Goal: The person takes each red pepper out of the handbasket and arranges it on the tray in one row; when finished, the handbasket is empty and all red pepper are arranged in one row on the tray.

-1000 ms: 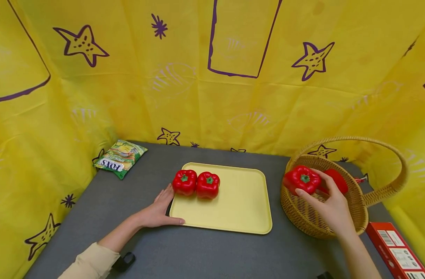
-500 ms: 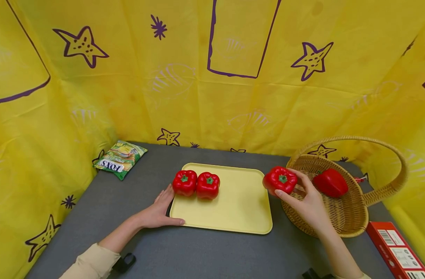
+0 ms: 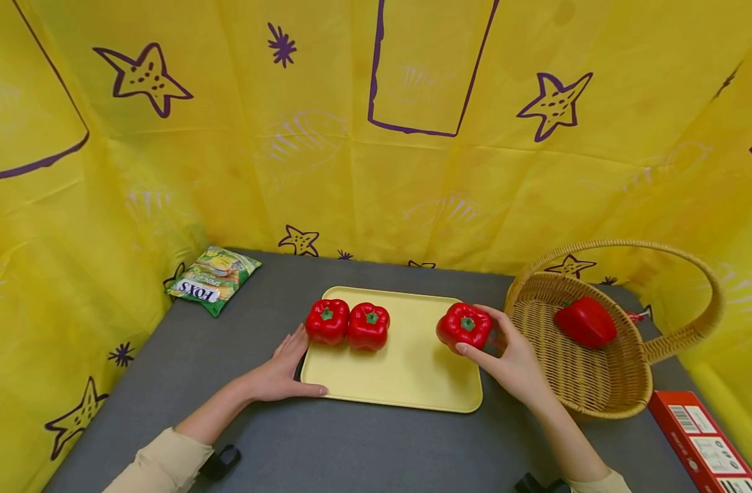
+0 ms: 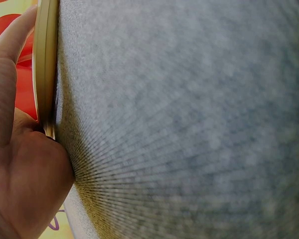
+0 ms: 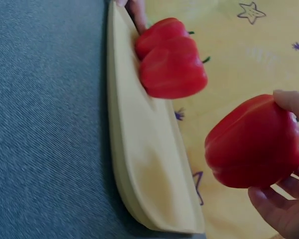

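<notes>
My right hand (image 3: 514, 359) grips a red bell pepper (image 3: 464, 326) by its side, holding it above the right part of the yellow tray (image 3: 413, 376). In the right wrist view the held bell pepper (image 5: 256, 142) hangs apart from the tray, its shadow falling on the surface. Two more red bell peppers (image 3: 327, 322) (image 3: 368, 327) stand side by side at the tray's left end, green stems up. Against the tray's left edge rests my left hand (image 3: 279, 373), fingers straight and thumb at the near corner. The left wrist view shows that palm (image 4: 30, 174) beside the rim.
A wicker basket (image 3: 598, 390) with a tall handle stands right of the tray, with a red bell pepper (image 3: 585, 323) lying in it. A red box (image 3: 703, 438) is at the near right. A green FOX'S packet (image 3: 214, 279) lies at the back left, near the yellow curtain.
My right hand has carried the bell pepper leftward, from over the basket to over the tray's right part. The left hand and the two peppers on the tray have stayed put.
</notes>
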Demonstrator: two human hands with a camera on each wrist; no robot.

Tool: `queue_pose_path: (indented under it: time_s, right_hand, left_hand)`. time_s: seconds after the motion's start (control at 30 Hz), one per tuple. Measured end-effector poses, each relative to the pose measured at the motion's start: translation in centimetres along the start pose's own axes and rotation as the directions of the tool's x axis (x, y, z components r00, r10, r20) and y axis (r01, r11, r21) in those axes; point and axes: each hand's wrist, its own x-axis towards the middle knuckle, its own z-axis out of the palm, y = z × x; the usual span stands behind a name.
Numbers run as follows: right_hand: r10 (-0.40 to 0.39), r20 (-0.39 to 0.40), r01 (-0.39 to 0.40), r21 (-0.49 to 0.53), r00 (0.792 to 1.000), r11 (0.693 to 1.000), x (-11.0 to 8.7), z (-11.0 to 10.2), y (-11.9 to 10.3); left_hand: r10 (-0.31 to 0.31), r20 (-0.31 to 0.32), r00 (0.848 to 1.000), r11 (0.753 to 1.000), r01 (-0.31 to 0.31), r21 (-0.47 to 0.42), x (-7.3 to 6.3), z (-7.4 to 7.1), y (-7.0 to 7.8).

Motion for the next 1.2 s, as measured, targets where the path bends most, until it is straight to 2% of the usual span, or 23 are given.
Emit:
queue_pose_path:
  time_s: [0.4, 0.63, 1.0, 1.2]
  right_hand:
    - [0.002, 0.050, -0.005, 0.047, 0.999, 0.999, 0.5, 2.6, 0.4]
    - [0.048, 0.095, -0.058, 0.115, 0.994, 0.992, 1.2, 4.0, 0.9]
    - [0.102, 0.145, -0.126, 0.164, 0.984, 0.978, 2.0, 5.7, 1.1]
    - [0.098, 0.161, -0.128, 0.183, 0.982, 0.975, 2.3, 6.0, 1.0]
  left_hand:
    - [0.003, -0.004, 1.000, 1.000, -0.003, 0.001, 0.0, 0.0, 0.0]
    - [-0.012, 0.007, 1.000, 1.000, 0.012, -0.002, 0.0, 0.0, 0.1]
    - [-0.013, 0.012, 1.000, 1.000, 0.013, 0.005, 0.0, 0.0, 0.1]
    - [-0.011, 0.008, 1.000, 1.000, 0.011, -0.002, -0.1, -0.1, 0.1]
